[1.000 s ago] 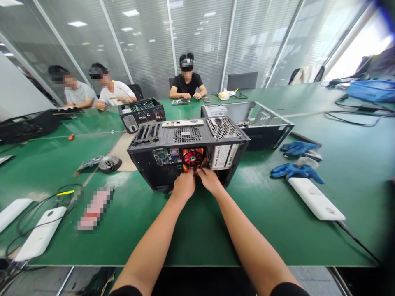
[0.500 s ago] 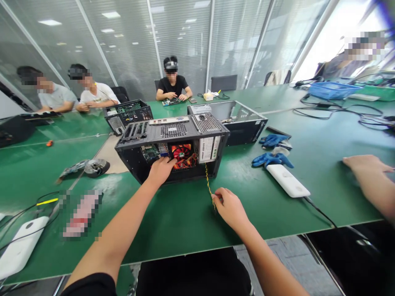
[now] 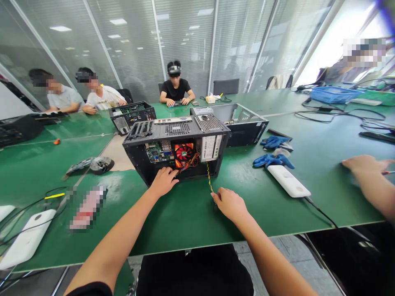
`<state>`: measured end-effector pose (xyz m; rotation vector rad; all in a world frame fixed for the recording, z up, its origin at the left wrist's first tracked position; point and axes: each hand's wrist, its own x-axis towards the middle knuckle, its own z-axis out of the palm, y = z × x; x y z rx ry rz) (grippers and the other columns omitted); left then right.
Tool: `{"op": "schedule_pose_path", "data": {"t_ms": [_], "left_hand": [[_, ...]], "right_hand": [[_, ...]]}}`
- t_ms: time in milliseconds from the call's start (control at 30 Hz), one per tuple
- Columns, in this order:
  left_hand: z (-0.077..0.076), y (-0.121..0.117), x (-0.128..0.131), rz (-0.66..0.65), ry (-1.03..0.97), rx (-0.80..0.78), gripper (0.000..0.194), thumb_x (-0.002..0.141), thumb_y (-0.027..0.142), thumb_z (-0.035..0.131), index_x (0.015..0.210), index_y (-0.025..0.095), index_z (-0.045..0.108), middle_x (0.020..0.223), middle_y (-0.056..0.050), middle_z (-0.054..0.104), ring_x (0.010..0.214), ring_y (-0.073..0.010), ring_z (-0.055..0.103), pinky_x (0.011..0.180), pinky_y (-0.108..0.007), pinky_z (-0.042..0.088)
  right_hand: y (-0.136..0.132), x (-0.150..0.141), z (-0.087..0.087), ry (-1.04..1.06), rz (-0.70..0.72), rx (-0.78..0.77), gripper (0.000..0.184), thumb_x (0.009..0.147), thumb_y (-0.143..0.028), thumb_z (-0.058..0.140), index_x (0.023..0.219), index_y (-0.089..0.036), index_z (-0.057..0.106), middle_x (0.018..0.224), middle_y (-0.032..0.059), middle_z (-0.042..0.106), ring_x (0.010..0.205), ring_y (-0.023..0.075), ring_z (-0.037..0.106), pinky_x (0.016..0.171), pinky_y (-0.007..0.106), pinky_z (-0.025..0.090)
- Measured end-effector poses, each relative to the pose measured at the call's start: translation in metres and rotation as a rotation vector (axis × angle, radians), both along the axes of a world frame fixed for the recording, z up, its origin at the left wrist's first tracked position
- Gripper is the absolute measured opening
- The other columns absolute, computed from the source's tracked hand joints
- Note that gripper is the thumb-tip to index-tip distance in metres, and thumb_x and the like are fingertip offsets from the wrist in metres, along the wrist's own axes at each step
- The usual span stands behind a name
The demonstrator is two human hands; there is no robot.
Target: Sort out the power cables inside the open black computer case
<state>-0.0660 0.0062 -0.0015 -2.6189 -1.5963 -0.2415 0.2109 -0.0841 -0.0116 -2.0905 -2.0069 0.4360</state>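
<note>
A black computer case (image 3: 179, 127) lies in front of me with its open side toward me, showing a circuit board (image 3: 159, 152), a red fan (image 3: 184, 154) and a white-labelled power supply (image 3: 212, 147). At the lower edge of the opening is my left hand (image 3: 163, 181), fingers loosely extended beside a bundle of coloured wires (image 3: 189, 164), nothing visible in its grasp. My right hand (image 3: 230, 202) pinches a twisted yellow-and-black cable (image 3: 209, 176) that hangs from below the power supply. The cable's end is largely hidden by the fingers.
Behind stand another open case (image 3: 247, 130) and a smaller black one (image 3: 135, 115). Blue gloves (image 3: 273, 159) and a white power bank (image 3: 288, 181) lie right, near another person's hand (image 3: 365, 166). A rolled strap (image 3: 101, 164) lies left. Several people sit around the green table (image 3: 173, 230).
My left hand has drawn down and back from beside the fan to the opening's lower edge, uncovering more of the board and fan. My right hand still pinches the cable.
</note>
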Motion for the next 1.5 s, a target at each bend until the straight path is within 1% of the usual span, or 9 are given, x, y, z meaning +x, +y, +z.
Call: {"op": "schedule_pose_path", "data": {"t_ms": [200, 367, 500, 667, 800, 867, 1233, 1400, 1500], "left_hand": [[-0.018, 0.01, -0.005, -0.05, -0.092, 0.09, 0.036, 0.091, 0.037, 0.054, 0.121, 0.018, 0.059, 0.105, -0.011, 0.059, 0.102, -0.0264, 0.05, 0.09, -0.04, 0.039], [-0.027, 0.012, -0.006, -0.083, -0.186, 0.118, 0.038, 0.09, 0.037, 0.055, 0.123, 0.017, 0.056, 0.11, -0.011, 0.058, 0.107, -0.0274, 0.046, 0.093, -0.042, 0.037], [-0.033, 0.015, -0.005, -0.068, -0.26, 0.094, 0.036, 0.09, 0.034, 0.055, 0.122, 0.018, 0.056, 0.109, -0.01, 0.059, 0.11, -0.028, 0.042, 0.096, -0.044, 0.035], [-0.033, 0.017, -0.005, -0.057, -0.312, 0.071, 0.038, 0.088, 0.034, 0.058, 0.122, 0.017, 0.054, 0.108, -0.01, 0.06, 0.11, -0.028, 0.041, 0.099, -0.044, 0.033], [-0.031, 0.017, -0.005, -0.051, -0.33, 0.06, 0.038, 0.087, 0.032, 0.059, 0.121, 0.017, 0.054, 0.108, -0.009, 0.061, 0.111, -0.0279, 0.041, 0.098, -0.044, 0.033], [-0.032, 0.018, -0.005, -0.047, -0.335, 0.05, 0.038, 0.086, 0.031, 0.06, 0.121, 0.018, 0.053, 0.108, -0.009, 0.061, 0.11, -0.0281, 0.041, 0.097, -0.044, 0.033], [-0.032, 0.029, -0.004, -0.022, -0.318, 0.06, 0.037, 0.086, 0.032, 0.06, 0.12, 0.017, 0.054, 0.108, -0.009, 0.062, 0.109, -0.0282, 0.042, 0.096, -0.043, 0.034], [-0.034, 0.03, 0.001, 0.007, -0.314, 0.083, 0.036, 0.086, 0.031, 0.06, 0.119, 0.018, 0.053, 0.11, -0.009, 0.06, 0.112, -0.0273, 0.042, 0.098, -0.042, 0.033], [-0.033, 0.029, 0.004, 0.026, -0.29, 0.081, 0.034, 0.087, 0.031, 0.059, 0.118, 0.018, 0.054, 0.109, -0.009, 0.06, 0.111, -0.0267, 0.042, 0.098, -0.043, 0.032]], "right_hand": [[0.011, -0.013, -0.004, -0.194, 0.087, -0.09, 0.026, 0.094, -0.033, 0.043, 0.094, -0.016, 0.062, 0.097, 0.0159, 0.068, 0.087, 0.0274, 0.068, 0.07, 0.034, 0.043], [0.013, -0.018, -0.001, -0.151, 0.109, -0.088, 0.026, 0.092, -0.029, 0.041, 0.091, -0.016, 0.063, 0.096, 0.0159, 0.069, 0.086, 0.0275, 0.067, 0.067, 0.033, 0.041], [0.018, -0.021, 0.003, 0.101, 0.151, -0.091, 0.021, 0.088, -0.025, 0.044, 0.074, -0.018, 0.058, 0.082, 0.0102, 0.067, 0.076, 0.0209, 0.062, 0.063, 0.029, 0.036], [0.027, -0.03, 0.004, 0.633, 0.196, -0.114, 0.017, 0.08, -0.021, 0.05, 0.063, -0.019, 0.048, 0.06, -0.0004, 0.051, 0.057, 0.0122, 0.047, 0.056, 0.026, 0.031], [0.032, -0.042, 0.005, 1.155, 0.078, -0.376, 0.016, 0.077, -0.031, 0.055, 0.069, -0.02, 0.045, 0.05, -0.0078, 0.038, 0.043, 0.0073, 0.031, 0.045, 0.023, 0.021], [0.034, -0.048, 0.008, 1.304, 0.079, -0.411, 0.018, 0.075, -0.031, 0.059, 0.069, -0.02, 0.045, 0.046, -0.0088, 0.037, 0.041, 0.0063, 0.028, 0.043, 0.022, 0.019], [0.057, -0.079, 0.024, 1.53, 0.05, -0.381, 0.018, 0.065, -0.026, 0.068, 0.07, -0.018, 0.052, 0.051, -0.0061, 0.047, 0.042, 0.0058, 0.039, 0.039, 0.019, 0.025], [0.073, -0.095, 0.02, 1.544, 0.002, -0.346, 0.018, 0.063, -0.024, 0.067, 0.072, -0.018, 0.053, 0.053, -0.0057, 0.05, 0.041, 0.0053, 0.04, 0.039, 0.019, 0.025], [0.08, -0.1, 0.013, 1.583, 0.037, -0.339, 0.022, 0.063, -0.027, 0.071, 0.071, -0.017, 0.053, 0.054, -0.005, 0.052, 0.041, 0.0052, 0.041, 0.04, 0.02, 0.026]]}}
